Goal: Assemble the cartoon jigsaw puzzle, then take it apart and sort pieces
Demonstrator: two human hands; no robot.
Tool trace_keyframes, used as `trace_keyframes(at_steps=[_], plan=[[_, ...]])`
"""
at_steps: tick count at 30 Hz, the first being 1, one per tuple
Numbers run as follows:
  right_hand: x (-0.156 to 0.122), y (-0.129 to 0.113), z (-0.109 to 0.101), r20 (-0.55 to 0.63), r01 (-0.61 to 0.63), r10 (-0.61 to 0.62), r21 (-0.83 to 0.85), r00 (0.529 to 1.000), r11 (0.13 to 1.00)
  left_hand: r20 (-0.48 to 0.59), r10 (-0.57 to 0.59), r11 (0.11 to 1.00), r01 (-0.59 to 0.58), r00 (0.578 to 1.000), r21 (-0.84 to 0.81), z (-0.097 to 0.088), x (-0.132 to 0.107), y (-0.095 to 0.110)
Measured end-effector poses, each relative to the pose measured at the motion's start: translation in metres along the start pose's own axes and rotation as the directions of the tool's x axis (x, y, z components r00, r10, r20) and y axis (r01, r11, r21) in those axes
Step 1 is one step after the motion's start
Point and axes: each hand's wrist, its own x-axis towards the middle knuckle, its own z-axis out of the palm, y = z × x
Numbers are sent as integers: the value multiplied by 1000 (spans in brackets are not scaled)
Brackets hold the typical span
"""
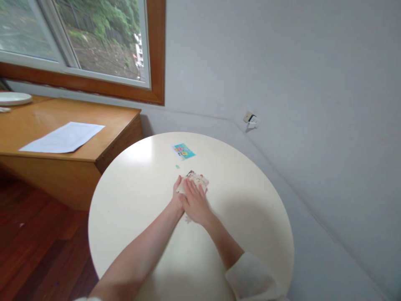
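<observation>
A clump of jigsaw puzzle pieces (202,180), mostly showing pale beige backs with a few reddish and dark bits, is at the middle of the round table. My left hand (177,196) is at its left side, thumb up; its other fingers are hidden beneath the pieces and my right hand. Flat over the top of the clump lies my right hand (196,205), fingers stretched out and touching the pieces. More beige pieces (188,219) show just below the hands. A small green piece (177,167) lies apart, beyond my left thumb.
A colourful picture card (184,151) lies near the far edge of the white round table (125,209). To the left, a wooden desk (115,117) bears a paper sheet (64,137) and a white plate (15,98). A wall with a socket (249,117) stands behind and right.
</observation>
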Motion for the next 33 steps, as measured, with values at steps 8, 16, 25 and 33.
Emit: trace_keyframes(at_steps=[8, 16, 25, 33], plan=[[-1, -1, 0, 27, 7, -8, 25, 1000, 1000, -54, -35, 999, 34, 998, -20, 3, -1, -1], [-5, -3, 4, 88, 23, -25, 31, 996, 999, -94, -8, 1000, 6, 996, -13, 3, 1, -2], [-5, -7, 1, 69, 28, -33, 64, 997, 998, -140, 27, 1000, -26, 990, 10, 3, 0, -7], [4, 1, -5, -85, -25, 28, 45, 996, 999, -111, 44, 999, -42, 993, 28, 2, 2, -1]])
